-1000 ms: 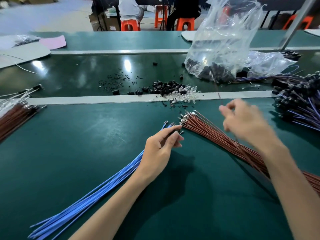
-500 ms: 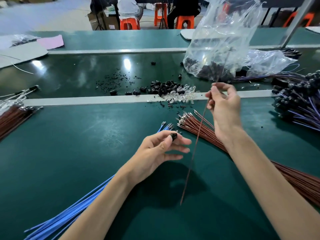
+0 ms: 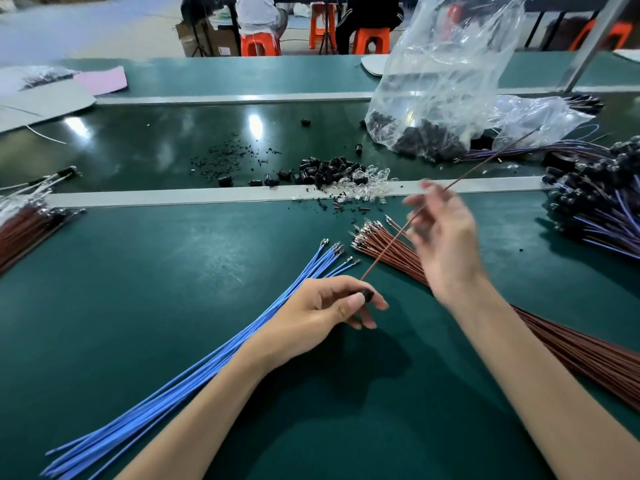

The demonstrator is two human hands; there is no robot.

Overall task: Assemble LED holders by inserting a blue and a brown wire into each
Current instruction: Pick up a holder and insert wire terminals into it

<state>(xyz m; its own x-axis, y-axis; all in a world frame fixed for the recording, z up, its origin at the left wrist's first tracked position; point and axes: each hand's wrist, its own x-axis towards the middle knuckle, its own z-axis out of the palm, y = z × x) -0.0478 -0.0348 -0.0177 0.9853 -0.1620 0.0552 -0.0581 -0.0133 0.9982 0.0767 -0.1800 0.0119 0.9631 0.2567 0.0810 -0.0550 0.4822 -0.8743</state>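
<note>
My left hand point(image 3: 322, 310) pinches a small black LED holder point(image 3: 366, 295) between thumb and fingers, just above the green mat. A single brown wire point(image 3: 485, 162) slants from that holder up to the right, its lower end at the holder. It passes through the blurred fingers of my right hand point(image 3: 445, 244), which holds it in the air. A bundle of blue wires point(image 3: 242, 341) lies under my left wrist, metal tips pointing away. A bundle of brown wires point(image 3: 568, 344) fans out under my right forearm.
Loose black holders point(image 3: 329, 169) and clear LEDs point(image 3: 369, 188) sit by the white strip. A clear plastic bag point(image 3: 440, 95) of holders stands behind them. Finished wired holders point(image 3: 599, 206) are heaped at the right edge. Another brown bundle point(image 3: 24, 228) lies far left.
My right hand has swung the brown wire from hanging down to slanting up and right, bringing its lower end to the holder. My left hand has dropped slightly toward me.
</note>
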